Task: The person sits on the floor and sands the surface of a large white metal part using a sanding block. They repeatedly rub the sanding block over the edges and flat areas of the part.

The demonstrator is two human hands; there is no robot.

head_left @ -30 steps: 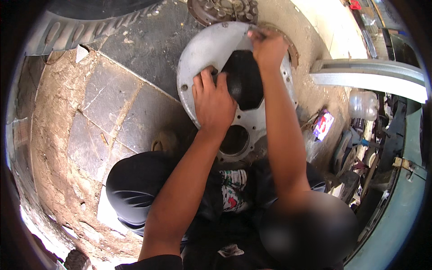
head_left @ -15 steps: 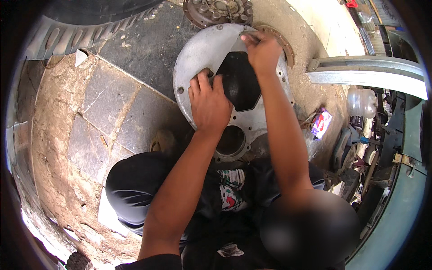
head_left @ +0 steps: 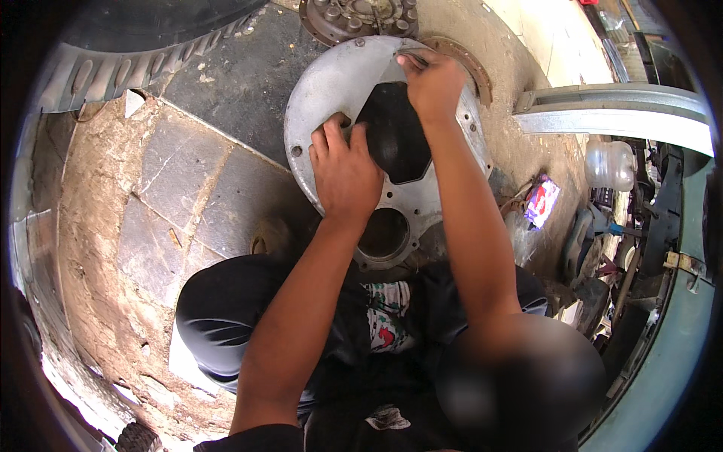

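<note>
A large round grey metal plate, with a big angular opening and a smaller round hole near its lower rim, lies in front of me. My left hand is on its left part, fingers bent, thumb at the edge of the opening; it seems to hold the plate there, though the fingertips are partly hidden. At the plate's upper right, my right hand pinches a small, thin, dark piece against the surface above the opening. What that piece is cannot be made out.
Beyond the plate sit a rusty round part with studs and a curved rusty ring. A tyre-like black rim is at the far left. On the right are a metal channel, a clear plastic bottle and a purple packet.
The view has shifted slightly. Both hands keep nearly the same places on the plate; any motion of the right hand against it is too small to tell.
</note>
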